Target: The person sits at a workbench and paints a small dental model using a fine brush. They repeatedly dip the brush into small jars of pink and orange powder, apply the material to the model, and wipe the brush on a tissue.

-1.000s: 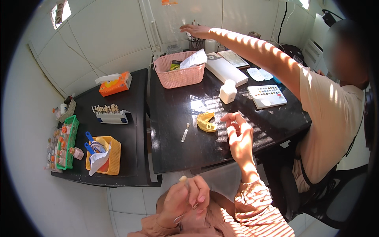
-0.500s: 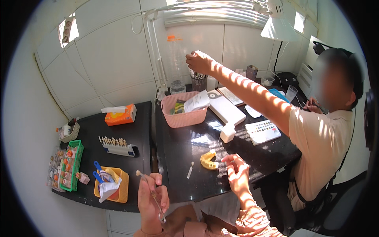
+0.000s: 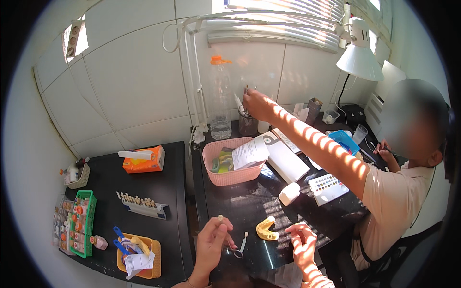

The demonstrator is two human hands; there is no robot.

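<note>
My left hand (image 3: 211, 240) is closed on a slim metal instrument with a ring handle (image 3: 238, 253). A small pale tooth crown (image 3: 221, 218) sits at the instrument's upper end, above my fingertips. Most of the shaft is hidden by the hand. A tooth shade tab (image 3: 244, 243) lies on the black table beside the ring. Right of it lies a yellow, horseshoe-shaped dental cast (image 3: 265, 232) with white teeth at its ends. My right hand (image 3: 303, 244) is just right of the cast, its fingers loosely bent and partly apart, with nothing visible in them.
Near the cast stand a white container (image 3: 289, 194) and a colour palette (image 3: 322, 191). A pink basket (image 3: 225, 179) is behind. On the left table are a shade guide (image 3: 144, 209), a yellow basket (image 3: 154, 259) and a green tray (image 3: 88, 240). A co-worker's arm (image 3: 312, 132) reaches toward a pen holder.
My left hand has moved up and right, bringing the crown and instrument over the table. My right hand has shifted slightly right. The view has tilted, and the co-worker's hand is lower, at the pen holder.
</note>
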